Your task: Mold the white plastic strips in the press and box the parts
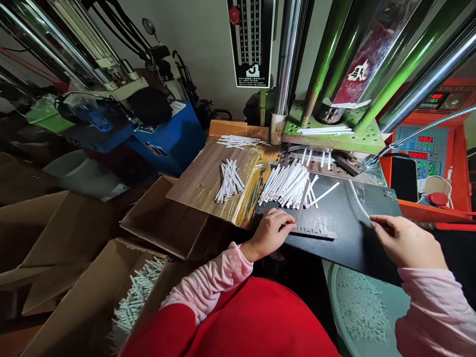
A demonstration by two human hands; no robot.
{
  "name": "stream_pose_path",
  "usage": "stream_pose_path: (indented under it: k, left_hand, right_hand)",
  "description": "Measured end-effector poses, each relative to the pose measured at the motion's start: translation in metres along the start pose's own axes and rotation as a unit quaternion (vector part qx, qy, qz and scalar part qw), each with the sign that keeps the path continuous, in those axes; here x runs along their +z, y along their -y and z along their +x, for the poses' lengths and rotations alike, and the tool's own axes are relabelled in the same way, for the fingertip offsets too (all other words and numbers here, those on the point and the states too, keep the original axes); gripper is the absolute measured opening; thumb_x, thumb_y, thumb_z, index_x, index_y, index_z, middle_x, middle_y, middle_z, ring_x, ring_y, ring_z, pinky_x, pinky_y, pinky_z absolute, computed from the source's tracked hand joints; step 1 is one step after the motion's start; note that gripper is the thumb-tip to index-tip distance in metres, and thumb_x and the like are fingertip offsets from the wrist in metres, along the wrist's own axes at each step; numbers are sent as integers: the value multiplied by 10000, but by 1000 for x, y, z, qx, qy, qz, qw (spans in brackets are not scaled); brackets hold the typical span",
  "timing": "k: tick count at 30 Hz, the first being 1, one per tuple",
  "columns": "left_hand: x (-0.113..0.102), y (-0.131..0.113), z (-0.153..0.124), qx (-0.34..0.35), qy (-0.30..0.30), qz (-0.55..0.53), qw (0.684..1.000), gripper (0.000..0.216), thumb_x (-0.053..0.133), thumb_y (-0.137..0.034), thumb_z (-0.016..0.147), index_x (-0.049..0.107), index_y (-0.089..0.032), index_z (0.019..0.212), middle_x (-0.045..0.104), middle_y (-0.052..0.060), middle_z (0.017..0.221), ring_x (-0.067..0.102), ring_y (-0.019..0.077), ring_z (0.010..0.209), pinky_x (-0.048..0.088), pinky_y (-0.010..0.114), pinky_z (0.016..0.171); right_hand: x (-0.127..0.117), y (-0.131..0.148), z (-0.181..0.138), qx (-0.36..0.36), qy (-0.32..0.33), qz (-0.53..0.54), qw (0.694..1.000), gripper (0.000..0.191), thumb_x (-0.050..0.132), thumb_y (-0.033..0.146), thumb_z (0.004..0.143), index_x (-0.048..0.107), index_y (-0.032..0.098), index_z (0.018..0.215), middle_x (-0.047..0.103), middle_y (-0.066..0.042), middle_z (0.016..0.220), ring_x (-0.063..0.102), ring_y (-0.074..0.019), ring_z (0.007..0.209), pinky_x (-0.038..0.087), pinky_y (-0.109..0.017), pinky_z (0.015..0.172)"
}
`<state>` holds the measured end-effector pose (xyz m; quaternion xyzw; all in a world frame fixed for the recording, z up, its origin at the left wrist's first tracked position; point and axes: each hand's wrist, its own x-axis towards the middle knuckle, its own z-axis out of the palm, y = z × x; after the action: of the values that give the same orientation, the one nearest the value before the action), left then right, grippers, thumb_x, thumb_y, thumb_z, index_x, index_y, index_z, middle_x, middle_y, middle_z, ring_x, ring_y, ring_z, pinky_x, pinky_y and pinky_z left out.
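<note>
My left hand [273, 230] is closed, thumb and fingers pinched at the lower end of a thin flat greyish strip [302, 204]. Beside those fingertips, a notched metal bar [316, 233] lies along the front of the dark worktop [345, 223]. My right hand [409, 240] grips the near end of a thin, curved white tube [358, 201] between thumb and fingers. Just beyond my left hand is a pile of white sticks [284, 183] with darker ends; a single white stick [327, 193] lies apart to its right.
A green press [334, 136] stands behind the worktop, with white sticks beneath it. More sticks [229, 181] rest on a wooden board [197, 171]. Cardboard box [100, 267] with sticks at lower left; pale tub [334, 292] below right. A phone [403, 178] leans near the orange control box [461, 163].
</note>
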<state>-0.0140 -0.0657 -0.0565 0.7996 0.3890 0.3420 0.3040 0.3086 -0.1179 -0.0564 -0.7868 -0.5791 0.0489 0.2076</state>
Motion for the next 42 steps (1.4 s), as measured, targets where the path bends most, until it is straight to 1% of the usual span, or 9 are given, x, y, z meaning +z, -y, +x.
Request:
stream_pose_path:
  k: [4,8,12,17,22,26,32,36,42]
  left_hand:
    - [0,3,5,17,8,1,1000,83,700,-159,897,674,-168,819,718,41,882,618,182,889,472,308,872]
    - [-3,4,8,22,34,27,999,74,693,-155,895,666,-166,827,719,50,912,612,192,910,474,316,876]
    - [-8,2,9,6,57,40,998,59,692,-131,882,683,-167,836,740,43,926,621,193,911,470,329,902]
    - [-21,5,14,-8,53,11,998,140,637,-76,886,730,-180,902,757,31,949,650,181,949,481,308,918]
    - [-23,10,38,-6,42,69,997,123,636,-101,894,738,-170,893,750,48,919,651,200,939,472,339,939]
    - [-14,9,62,-2,71,141,988,88,663,-160,889,723,-162,826,721,64,848,633,229,903,465,364,917]
    - [-3,-3,80,-52,108,227,966,60,698,-198,853,709,-140,842,713,129,906,650,296,966,482,407,927]
    - [-7,-4,83,-113,119,226,960,68,655,-172,851,707,-152,813,706,104,815,673,268,843,512,366,820]
    - [-40,14,80,-190,96,124,969,134,682,-123,745,613,-169,640,638,8,613,571,146,579,439,254,579]
  right_hand:
    - [4,36,-26,23,12,252,967,377,635,604,787,687,241,875,729,-60,814,677,-238,741,514,-375,713]
    - [22,87,-40,-70,39,317,945,321,639,547,851,691,231,834,736,-42,848,675,-201,784,513,-323,780]
    - [41,108,-39,-127,24,306,943,320,596,519,896,687,222,822,728,-37,809,672,-200,745,506,-326,735]
    - [49,106,-36,-166,2,278,946,305,570,490,932,667,223,821,723,-34,791,671,-195,719,497,-321,701]
    - [46,100,-35,-191,28,263,945,279,561,468,938,646,233,814,723,-40,801,675,-205,743,504,-332,719]
    - [37,90,-22,-171,97,266,944,246,559,464,918,668,246,883,748,-43,869,698,-214,793,531,-337,748]
    - [44,96,18,-111,74,188,973,328,574,537,847,666,227,901,698,-42,755,643,-203,658,484,-328,624]
    - [58,113,34,-148,78,114,979,247,644,467,829,672,223,856,651,-37,765,609,-198,674,455,-319,624]
    - [67,120,44,-281,115,91,948,146,612,266,873,739,217,928,639,-71,890,612,-200,803,484,-320,734]
